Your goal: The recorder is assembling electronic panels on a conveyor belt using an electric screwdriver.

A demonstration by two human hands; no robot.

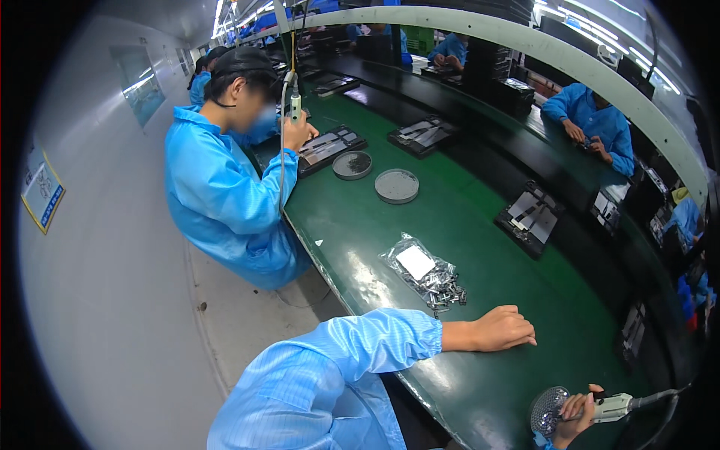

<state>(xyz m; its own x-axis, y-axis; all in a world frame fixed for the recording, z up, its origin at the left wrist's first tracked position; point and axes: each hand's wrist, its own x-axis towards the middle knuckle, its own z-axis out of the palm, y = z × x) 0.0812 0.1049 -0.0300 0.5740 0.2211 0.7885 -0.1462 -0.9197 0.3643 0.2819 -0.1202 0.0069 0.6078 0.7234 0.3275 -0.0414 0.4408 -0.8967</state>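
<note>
My left hand lies palm down on the green table, fingers loosely together and holding nothing. Just left of it sits a clear plastic bag of small metal parts with a white label. My right hand is at the bottom edge, gripping a pale electric screwdriver whose cable runs off to the right. A round mesh-like dish is right beside that hand.
Two round grey dishes stand farther along the table. Black trays with flat parts lie beyond. A co-worker in a blue coat sits to the left with a hanging screwdriver; another person works across.
</note>
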